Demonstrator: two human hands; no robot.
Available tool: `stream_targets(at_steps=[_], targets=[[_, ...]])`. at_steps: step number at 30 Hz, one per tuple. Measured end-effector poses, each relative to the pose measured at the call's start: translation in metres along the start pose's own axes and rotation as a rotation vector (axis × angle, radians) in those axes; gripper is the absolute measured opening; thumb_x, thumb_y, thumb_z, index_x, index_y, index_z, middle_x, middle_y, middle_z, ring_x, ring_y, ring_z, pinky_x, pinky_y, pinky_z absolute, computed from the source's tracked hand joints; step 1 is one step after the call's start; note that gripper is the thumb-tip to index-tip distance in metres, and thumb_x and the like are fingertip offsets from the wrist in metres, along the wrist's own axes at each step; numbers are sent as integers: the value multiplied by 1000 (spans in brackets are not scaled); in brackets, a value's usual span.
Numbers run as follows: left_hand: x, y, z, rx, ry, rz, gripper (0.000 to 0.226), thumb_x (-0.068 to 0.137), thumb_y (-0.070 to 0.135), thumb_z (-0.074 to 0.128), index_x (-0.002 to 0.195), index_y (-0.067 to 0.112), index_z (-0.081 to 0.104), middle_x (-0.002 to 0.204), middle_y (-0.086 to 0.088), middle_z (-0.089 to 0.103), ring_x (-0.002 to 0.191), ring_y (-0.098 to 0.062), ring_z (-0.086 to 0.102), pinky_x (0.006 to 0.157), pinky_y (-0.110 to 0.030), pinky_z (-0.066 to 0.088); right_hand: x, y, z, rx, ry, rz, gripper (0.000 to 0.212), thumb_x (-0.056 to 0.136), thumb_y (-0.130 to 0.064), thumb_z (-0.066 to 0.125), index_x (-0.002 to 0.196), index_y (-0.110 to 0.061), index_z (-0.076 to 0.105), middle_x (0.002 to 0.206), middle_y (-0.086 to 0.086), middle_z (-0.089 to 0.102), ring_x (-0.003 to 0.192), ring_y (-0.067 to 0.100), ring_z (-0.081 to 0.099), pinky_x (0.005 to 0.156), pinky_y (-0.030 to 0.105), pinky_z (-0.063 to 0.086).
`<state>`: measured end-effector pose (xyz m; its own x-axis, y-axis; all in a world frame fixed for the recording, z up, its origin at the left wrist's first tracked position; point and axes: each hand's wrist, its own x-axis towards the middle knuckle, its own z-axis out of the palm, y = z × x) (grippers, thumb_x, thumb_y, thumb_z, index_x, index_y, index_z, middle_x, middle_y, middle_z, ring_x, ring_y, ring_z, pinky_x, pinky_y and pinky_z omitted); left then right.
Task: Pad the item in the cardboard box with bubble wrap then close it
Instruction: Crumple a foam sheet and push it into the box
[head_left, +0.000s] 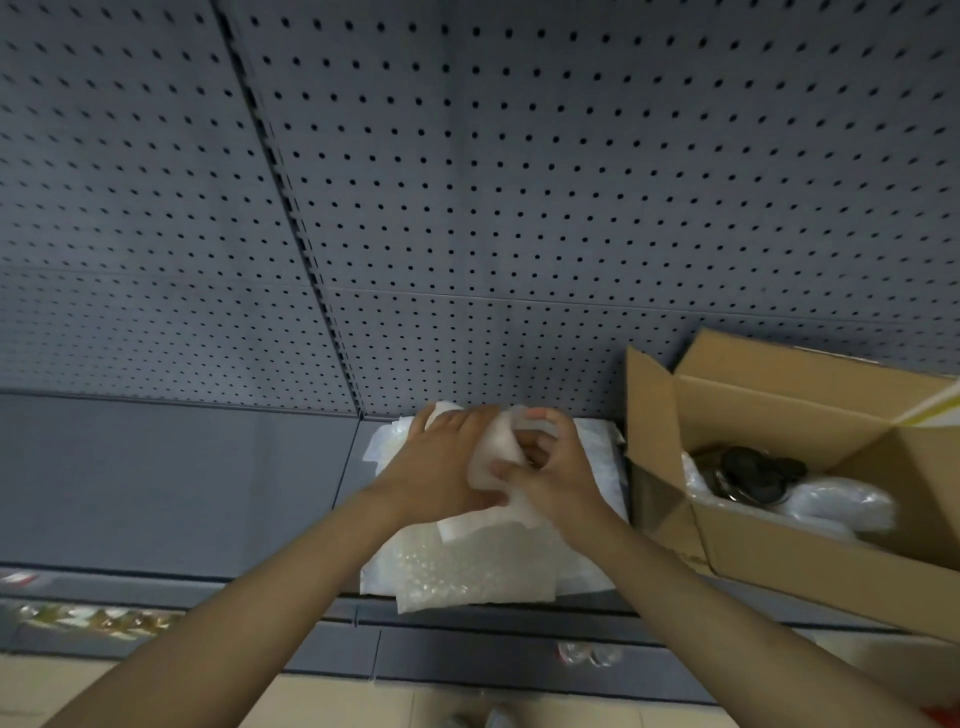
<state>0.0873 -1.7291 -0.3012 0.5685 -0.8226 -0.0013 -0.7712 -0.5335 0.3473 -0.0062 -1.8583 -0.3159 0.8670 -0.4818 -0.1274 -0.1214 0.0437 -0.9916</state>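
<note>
- Grey shelf (182, 483) w/ pegboard back wall (467, 182) behind it.
- Left hand (441, 462): fingers laid over a crumpled bubble wrap piece (493, 452), thumb curled under, gripping it.
- Right hand (556, 467): fingers curled, pinching same piece from the other side.
- Both hands above the bubble wrap stack (478, 566) on the shelf.
- Cardboard box (810, 551) at right, flaps up; dark round item (753, 473) inside, some clear wrap beside it.
</note>
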Motion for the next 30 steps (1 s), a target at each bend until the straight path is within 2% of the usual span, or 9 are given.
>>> stream_targets(at_steps=[2, 5, 8, 11, 15, 19, 24, 27, 30], targets=[[-1, 3, -8, -34, 34, -9, 83, 71, 53, 70, 140, 27, 32, 127, 5, 58, 116, -19, 54, 98, -27, 36, -3, -5, -1, -4, -58, -25, 55, 72, 5, 77, 100, -33, 51, 105, -4, 66, 101, 13, 64, 78, 21, 55], [-5, 2, -19, -139, 59, -42, 62, 74, 39, 72, 128, 24, 46, 107, 2, 67, 94, -21, 65, 75, -30, 51, -7, -14, -3, -99, -133, -120, 53, 72, 4, 78, 102, -35, 56, 108, -10, 64, 102, 5, 62, 85, 19, 52], [-12, -7, -28, -255, 44, -55, 47, 70, 34, 76, 111, 28, 55, 93, 6, 69, 82, -18, 68, 69, -34, 56, -10, -23, -11, -277, -180, -237, 47, 71, -8, 82, 100, -39, 62, 114, -9, 55, 105, 3, 59, 94, 18, 48], [-21, -10, -40, -407, -30, -42, 43, 68, 28, 82, 102, 37, 57, 84, 17, 65, 75, -5, 65, 62, -13, 52, -12, -40, -21, -348, -234, -191, 29, 67, -21, 85, 87, -33, 67, 120, -8, 53, 114, 4, 54, 102, 16, 41], [-30, -3, -59, -491, -121, 19, 42, 68, 25, 84, 100, 37, 60, 89, 14, 68, 77, 3, 63, 65, -13, 53, -20, -60, -24, -353, -392, -72, 40, 68, -11, 85, 97, -16, 57, 106, -1, 66, 95, 11, 64, 81, 20, 53], [-29, 9, -70, -556, -136, 26, 39, 73, 25, 81, 105, 32, 59, 96, 10, 66, 82, -1, 63, 66, -16, 54, -31, -58, -22, -261, -272, -146, 50, 62, -30, 85, 100, -24, 53, 97, 13, 71, 89, 26, 69, 78, 44, 56], [-14, 25, -71, -696, -94, 22, 37, 78, 18, 77, 103, 36, 59, 95, 10, 66, 79, 4, 64, 68, -18, 55, -48, -62, -28, -417, -79, -444, 25, 83, -36, 65, 100, -29, 48, 91, 2, 66, 78, 23, 63, 67, 39, 50], [2, 46, -75, -566, -93, 57, 37, 75, 24, 79, 103, 35, 59, 94, 12, 66, 82, -4, 65, 69, -23, 55, -51, -72, -50, -494, -66, -442, 23, 85, -37, 65, 96, -25, 49, 89, -12, 64, 77, 9, 61, 67, 25, 49], [23, 82, -81, -386, -66, 147, 39, 74, 31, 78, 107, 35, 57, 88, 18, 61, 77, 0, 60, 63, -15, 49, -50, -85, -90, -520, -15, -405, 24, 82, -25, 73, 92, -18, 53, 93, -4, 64, 84, 12, 61, 71, 20, 48]])
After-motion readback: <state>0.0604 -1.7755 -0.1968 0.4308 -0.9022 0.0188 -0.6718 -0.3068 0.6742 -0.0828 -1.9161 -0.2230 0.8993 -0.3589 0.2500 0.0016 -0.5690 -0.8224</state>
